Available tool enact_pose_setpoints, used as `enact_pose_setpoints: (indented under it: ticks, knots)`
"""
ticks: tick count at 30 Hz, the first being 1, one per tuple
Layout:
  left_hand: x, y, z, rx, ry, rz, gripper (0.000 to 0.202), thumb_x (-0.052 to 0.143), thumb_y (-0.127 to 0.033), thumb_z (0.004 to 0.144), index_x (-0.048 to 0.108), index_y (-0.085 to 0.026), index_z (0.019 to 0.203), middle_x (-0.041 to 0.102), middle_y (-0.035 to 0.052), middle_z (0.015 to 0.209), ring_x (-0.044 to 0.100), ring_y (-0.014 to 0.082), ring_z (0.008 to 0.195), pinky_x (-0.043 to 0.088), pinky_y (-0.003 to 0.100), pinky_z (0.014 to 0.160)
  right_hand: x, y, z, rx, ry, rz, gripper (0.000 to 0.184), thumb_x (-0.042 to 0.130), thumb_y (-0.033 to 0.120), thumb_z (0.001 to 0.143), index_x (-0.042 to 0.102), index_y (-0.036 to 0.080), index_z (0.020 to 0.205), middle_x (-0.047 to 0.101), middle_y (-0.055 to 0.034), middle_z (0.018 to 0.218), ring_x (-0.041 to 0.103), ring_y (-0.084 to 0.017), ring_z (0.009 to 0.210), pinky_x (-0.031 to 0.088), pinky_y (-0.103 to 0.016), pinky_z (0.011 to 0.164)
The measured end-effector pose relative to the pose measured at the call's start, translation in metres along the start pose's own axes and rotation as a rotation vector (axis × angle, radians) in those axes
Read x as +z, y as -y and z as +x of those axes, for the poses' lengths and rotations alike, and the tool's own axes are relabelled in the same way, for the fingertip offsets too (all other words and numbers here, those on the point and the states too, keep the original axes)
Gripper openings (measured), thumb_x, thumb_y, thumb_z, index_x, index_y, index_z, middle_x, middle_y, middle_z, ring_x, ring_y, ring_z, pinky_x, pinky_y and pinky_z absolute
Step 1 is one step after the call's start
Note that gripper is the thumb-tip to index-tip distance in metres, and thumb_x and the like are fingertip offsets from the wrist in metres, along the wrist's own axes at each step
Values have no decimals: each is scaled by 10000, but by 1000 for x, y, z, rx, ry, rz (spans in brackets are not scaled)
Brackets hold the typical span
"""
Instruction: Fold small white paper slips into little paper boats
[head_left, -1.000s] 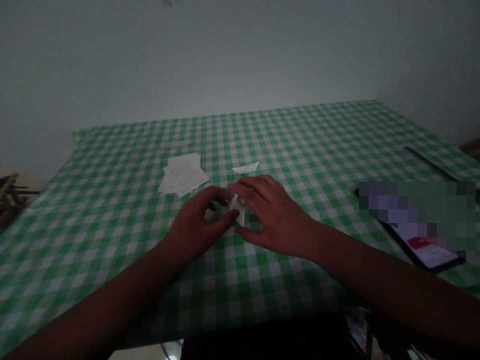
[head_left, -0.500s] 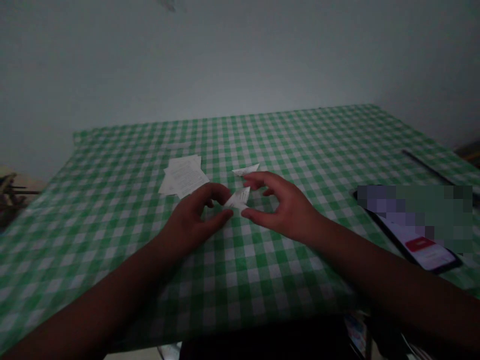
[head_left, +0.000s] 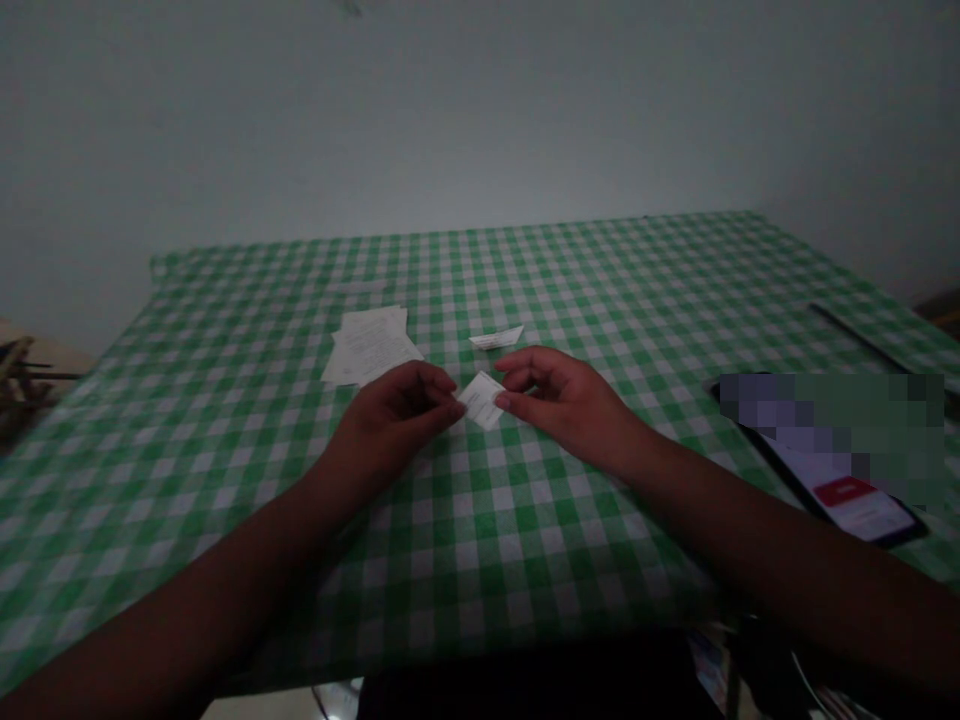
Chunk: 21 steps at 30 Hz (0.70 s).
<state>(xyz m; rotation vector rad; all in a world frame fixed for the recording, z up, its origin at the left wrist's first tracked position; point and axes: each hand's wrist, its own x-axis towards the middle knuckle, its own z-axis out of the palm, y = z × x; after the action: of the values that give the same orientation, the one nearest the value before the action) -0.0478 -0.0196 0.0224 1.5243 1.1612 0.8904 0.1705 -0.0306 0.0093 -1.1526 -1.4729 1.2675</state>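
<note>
A small folded piece of printed paper (head_left: 482, 402) is held between my two hands, its face turned up in a diamond shape. My left hand (head_left: 401, 410) pinches its left corner between thumb and fingers. On the opposite corner, my right hand (head_left: 562, 400) grips with the thumb on top and fingers behind. Just beyond the right fingertips lies another folded paper piece (head_left: 497, 339), long and pointed. Several loose printed sheets (head_left: 373, 343) overlap in a pile past my left hand, which covers their near edge.
A green and white checked tablecloth (head_left: 480, 560) covers the table, which meets a plain wall (head_left: 480, 120). To the right lies a phone or tablet (head_left: 870, 510) with a lit screen, partly blurred out. A thin dark rod (head_left: 855, 335) rests behind it.
Both hands have closed on the small folded paper, which was tilted up between loose fingers and now shows a flat diamond face. The view has shifted slightly.
</note>
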Motion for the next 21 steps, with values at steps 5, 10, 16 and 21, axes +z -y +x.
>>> enact_pose_setpoints:
  ticks: [5,10,16,21]
  knots:
    - [0,1,-1,4,27,-35,200,761,-281,748,660,-216,909,640,-12,785,629,138,718,534,263,647,0,0,1,16,47,19,285,724,298,791,679,202,1055,674,-18,926,641,-143,822,537,-343,786]
    - [3,0,-1,-12,85,-64,198,751,-272,768,672,-225,943,671,-7,849,645,140,768,541,271,693,1,2,1,12,80,55,224,721,251,783,684,195,998,674,-10,891,641,-142,826,532,-345,796]
    - [8,-3,-4,-8,105,2,152,693,-311,837,680,-214,955,697,11,865,652,159,786,537,296,713,2,-3,3,-3,78,62,220,735,241,763,664,202,967,661,14,847,639,-132,804,526,-317,765]
    - [6,-1,-1,-15,46,41,183,708,-315,808,673,-205,950,681,12,832,640,163,749,526,301,675,1,-3,4,56,56,97,168,716,205,752,651,203,907,684,10,831,657,-140,798,527,-319,754]
